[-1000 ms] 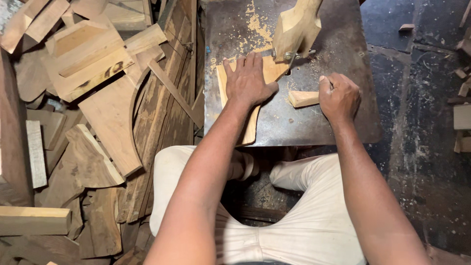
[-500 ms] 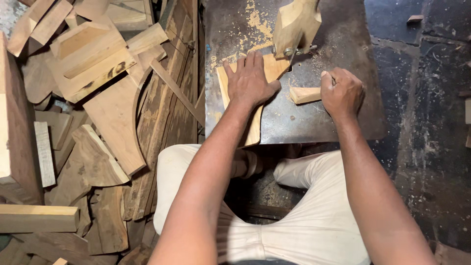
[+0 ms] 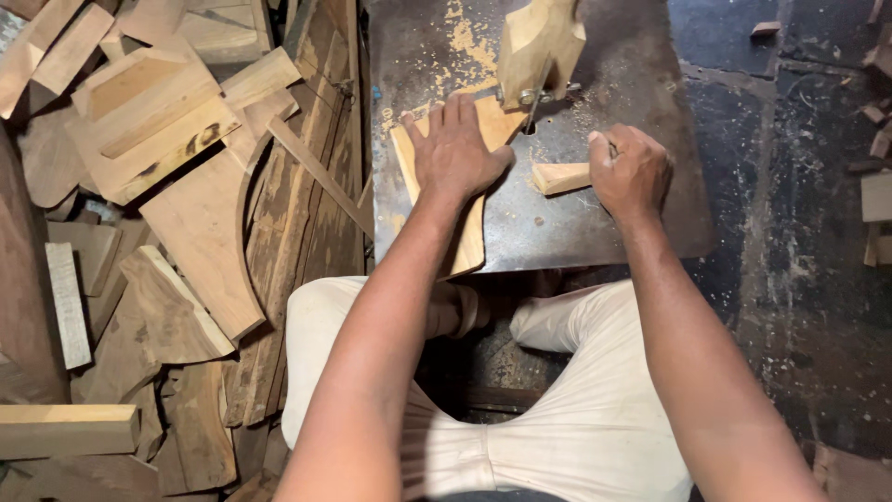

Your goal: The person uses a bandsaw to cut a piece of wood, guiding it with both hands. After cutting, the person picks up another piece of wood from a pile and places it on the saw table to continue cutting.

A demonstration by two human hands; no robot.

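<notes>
Pale wood fills this head-camera view, looking straight down at a seated person in light trousers working at a dark metal counter [image 3: 641, 223] dusted with sawdust [image 3: 465, 42].

The left hand [image 3: 455, 149] lies open and flat, fingers spread, pressing a long tapered board [image 3: 469, 223] onto the counter. The board's far end sits right beside a thin saw blade [image 3: 531, 112], which drops from a wooden guide block [image 3: 539, 46] fitted with small metal bolts. The board's near end hangs slightly over the counter edge.

The right hand [image 3: 632, 172] is closed around one end of a small wooden offcut [image 3: 560, 177], which lies on the counter just right of the blade and apart from the board.

In my judgement, the cut goes best with the flat palm kept well back from the blade line, pressing the board down evenly and feeding it slowly, while the loose offcut is drawn clear of the blade.

To the left of the counter, a heap of wooden scraps [image 3: 167, 186] covers the floor: curved cut-outs, flat planks and short blocks. To the right, the dark floor [image 3: 799, 279] holds a few small chips of wood.

No packages, labels or signs are visible anywhere.
</notes>
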